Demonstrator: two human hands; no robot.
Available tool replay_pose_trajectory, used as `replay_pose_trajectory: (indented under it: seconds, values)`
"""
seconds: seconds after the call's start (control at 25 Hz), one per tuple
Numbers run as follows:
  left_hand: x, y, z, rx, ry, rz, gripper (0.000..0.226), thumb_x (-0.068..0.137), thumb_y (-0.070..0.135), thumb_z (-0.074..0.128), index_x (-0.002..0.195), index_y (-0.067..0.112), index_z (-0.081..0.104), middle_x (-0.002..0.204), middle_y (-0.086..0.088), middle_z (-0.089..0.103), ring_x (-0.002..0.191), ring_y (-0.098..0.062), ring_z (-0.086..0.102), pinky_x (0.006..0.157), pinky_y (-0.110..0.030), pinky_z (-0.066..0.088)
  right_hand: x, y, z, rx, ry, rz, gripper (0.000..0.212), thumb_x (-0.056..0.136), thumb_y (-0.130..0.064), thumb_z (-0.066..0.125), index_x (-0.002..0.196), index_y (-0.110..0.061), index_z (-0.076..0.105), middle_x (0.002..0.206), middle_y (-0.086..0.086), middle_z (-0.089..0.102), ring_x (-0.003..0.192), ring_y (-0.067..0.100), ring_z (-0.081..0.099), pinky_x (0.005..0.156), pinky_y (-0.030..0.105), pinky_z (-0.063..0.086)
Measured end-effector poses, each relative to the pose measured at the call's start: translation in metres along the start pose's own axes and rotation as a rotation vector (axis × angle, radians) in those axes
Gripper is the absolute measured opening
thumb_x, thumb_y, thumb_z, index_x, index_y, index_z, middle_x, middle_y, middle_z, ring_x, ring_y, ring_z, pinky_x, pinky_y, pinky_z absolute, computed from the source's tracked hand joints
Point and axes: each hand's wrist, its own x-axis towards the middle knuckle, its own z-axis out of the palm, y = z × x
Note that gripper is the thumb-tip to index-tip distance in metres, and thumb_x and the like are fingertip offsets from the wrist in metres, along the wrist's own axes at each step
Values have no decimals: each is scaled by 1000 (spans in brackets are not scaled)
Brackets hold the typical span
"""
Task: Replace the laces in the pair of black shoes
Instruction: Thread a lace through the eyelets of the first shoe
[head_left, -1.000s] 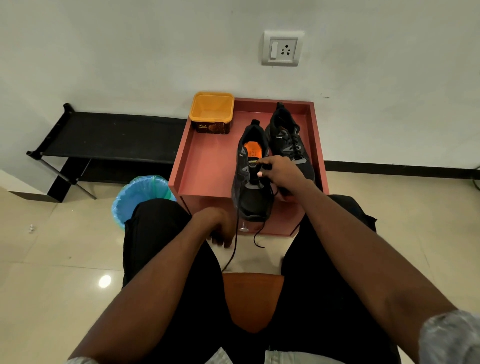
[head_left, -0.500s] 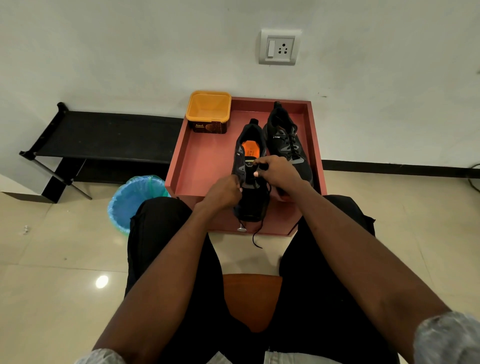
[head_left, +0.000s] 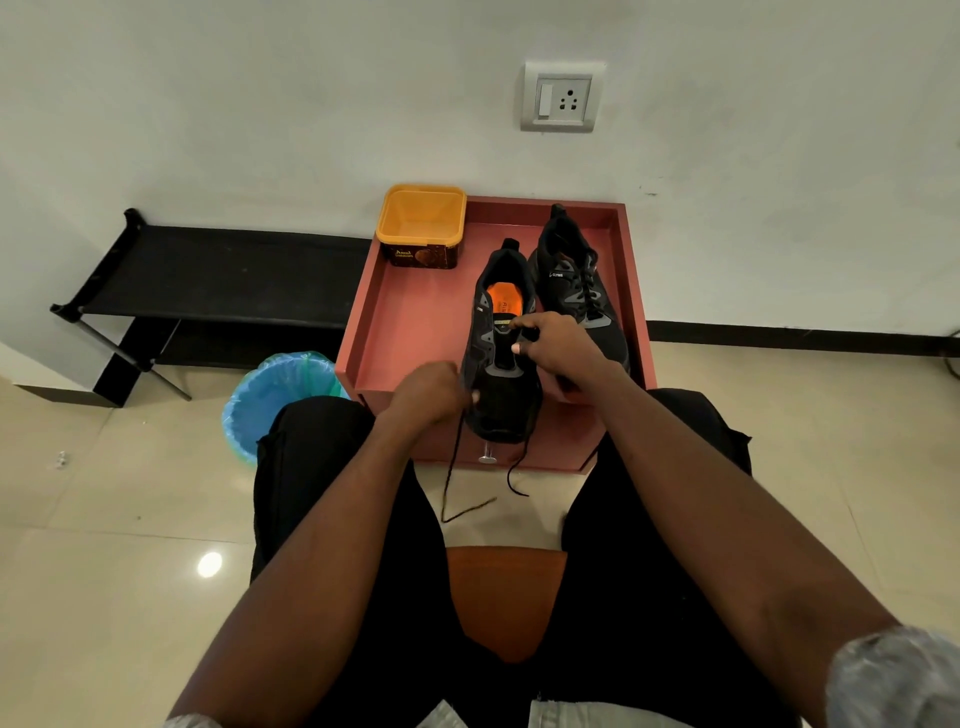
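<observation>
Against a white wall stands a red tray table (head_left: 405, 332), and on it, from left to right, sit a yellow tub (head_left: 421, 221), the near black shoe (head_left: 501, 374) and the second black shoe (head_left: 576, 283), which appears laced. The left hand (head_left: 428, 392) pinches a black lace (head_left: 452, 467) beside the near shoe's toe (its end trails to the floor), while the right hand (head_left: 558, 348) pinches at an upper eyelet. The step looks like working a lace through the near shoe; next, the loose end needs steering cleanly into an eyelet.
</observation>
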Motion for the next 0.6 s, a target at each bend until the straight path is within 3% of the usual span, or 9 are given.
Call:
replay_pose_trajectory:
  seconds: [0.04, 0.12, 0.28, 0.44, 0.6]
  values:
    - [5, 3, 2, -154, 123, 24, 25, 94, 32, 63, 98, 8, 57, 92, -6, 60, 83, -23, 54, 69, -30, 39, -1, -1, 0, -9, 3, -4, 46, 92, -28, 68, 136, -29, 58, 136, 9, 60, 112, 27, 62, 98, 46, 52]
    - [14, 8, 7, -299, 176, 73, 23, 93, 27, 64, 97, 6, 57, 91, -8, 61, 84, -26, 57, 69, -33, 41, -4, -1, 0, -29, 6, -4, 47, 93, -29, 66, 138, -29, 56, 134, 11, 61, 110, 29, 63, 97, 46, 52]
    - [23, 11, 18, -243, 209, 108, 6, 90, 8, 56, 92, 3, 58, 97, -18, 65, 91, -37, 59, 70, -35, 40, -8, -1, 2, -21, -9, -2, 51, 92, -35, 67, 141, -30, 53, 133, 12, 61, 108, 29, 64, 97, 45, 52]
    - [22, 10, 20, -275, 212, 93, 12, 94, 18, 59, 93, 8, 53, 98, -14, 59, 87, -32, 57, 68, -31, 37, -9, -4, 4, -34, 14, 4, 52, 90, -35, 67, 140, -30, 54, 130, 11, 63, 109, 29, 63, 96, 45, 53]
    - [18, 12, 17, -242, 142, 98, 9, 91, 7, 54, 82, 7, 53, 101, -27, 61, 93, -40, 58, 68, -34, 41, -11, -7, 6, -31, 23, 14, 52, 89, -36, 66, 139, -31, 53, 129, 10, 64, 110, 30, 63, 95, 45, 53]
